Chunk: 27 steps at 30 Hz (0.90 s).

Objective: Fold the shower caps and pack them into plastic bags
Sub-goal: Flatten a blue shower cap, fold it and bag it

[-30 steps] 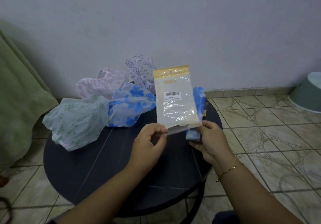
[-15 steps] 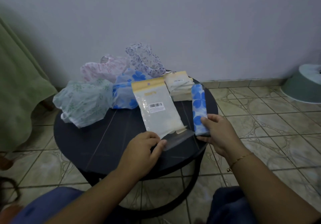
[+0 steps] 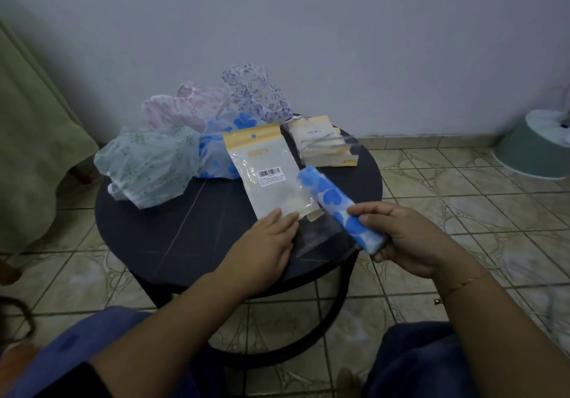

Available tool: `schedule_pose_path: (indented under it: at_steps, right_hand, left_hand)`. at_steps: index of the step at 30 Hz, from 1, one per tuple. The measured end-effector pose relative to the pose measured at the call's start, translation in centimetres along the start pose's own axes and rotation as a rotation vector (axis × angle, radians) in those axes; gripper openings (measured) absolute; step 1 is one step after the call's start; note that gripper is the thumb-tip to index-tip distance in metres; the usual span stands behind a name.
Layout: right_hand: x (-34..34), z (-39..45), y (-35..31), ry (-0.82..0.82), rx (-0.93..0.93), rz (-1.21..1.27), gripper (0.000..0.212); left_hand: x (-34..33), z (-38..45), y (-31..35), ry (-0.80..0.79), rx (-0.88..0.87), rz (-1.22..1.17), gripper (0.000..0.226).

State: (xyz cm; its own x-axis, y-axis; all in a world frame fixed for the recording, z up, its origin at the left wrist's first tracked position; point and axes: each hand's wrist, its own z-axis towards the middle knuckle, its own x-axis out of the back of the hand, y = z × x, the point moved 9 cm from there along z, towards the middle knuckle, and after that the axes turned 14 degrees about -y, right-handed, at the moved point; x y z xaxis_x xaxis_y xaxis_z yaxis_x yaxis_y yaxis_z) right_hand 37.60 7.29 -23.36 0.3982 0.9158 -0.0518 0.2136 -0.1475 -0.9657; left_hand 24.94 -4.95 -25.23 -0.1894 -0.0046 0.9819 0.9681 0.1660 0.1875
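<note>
Gripping a rolled blue-flowered shower cap (image 3: 334, 204) is the right hand (image 3: 404, 240), its fingers and thumb curled round the roll's near end, so that the roll is held slanting up and away over the round dark table (image 3: 172, 237). Just left of it, the left hand (image 3: 262, 249) is laid with straight fingers on the near end of a clear plastic bag (image 3: 271, 175) with a yellow header. Beyond both hands, loose shower caps (image 3: 151, 166) and a stack of bags (image 3: 320, 144) are seen.

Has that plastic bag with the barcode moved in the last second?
Yes. The plastic bag was held upright above the round table; now it lies flat on it, the left hand pressing its near end.
</note>
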Motion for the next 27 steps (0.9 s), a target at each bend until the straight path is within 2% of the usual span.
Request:
schedule_pose_path:
  at_steps: [4,8,11,16,21,27]
  right_hand:
    - [0.7,-0.5,-0.3,-0.038,-0.041,-0.138,0.031]
    - [1.6,-1.0,-0.4,-0.027,-0.105,-0.298,0.029]
    - [1.9,-1.0,-0.5,0.002,-0.151,-0.372,0.024]
    - [0.6,-0.4,-0.8,0.038,-0.113,-0.286,0.027]
    - [-1.7,0.5,-0.5,-0.009,-0.131,-0.301,0.026]
    - [-3.3,1.5,0.1,-0.054,-0.127,-0.159,0.021]
  left_hand:
    - [0.3,-0.1,-0.2,0.009,0.029,-0.093,0.058]
    - [1.1,-0.5,-0.3,0.074,0.045,-0.180,0.048]
    - [1.0,-0.5,-0.3,0.069,0.062,-0.183,0.060]
    - [1.1,-0.4,0.3,0.097,0.061,-0.141,0.064]
    - [1.3,-0.6,1.3,0.140,0.004,-0.062,0.067]
    - [1.6,-0.7,1.5,0.171,-0.008,-0.034,0.063]
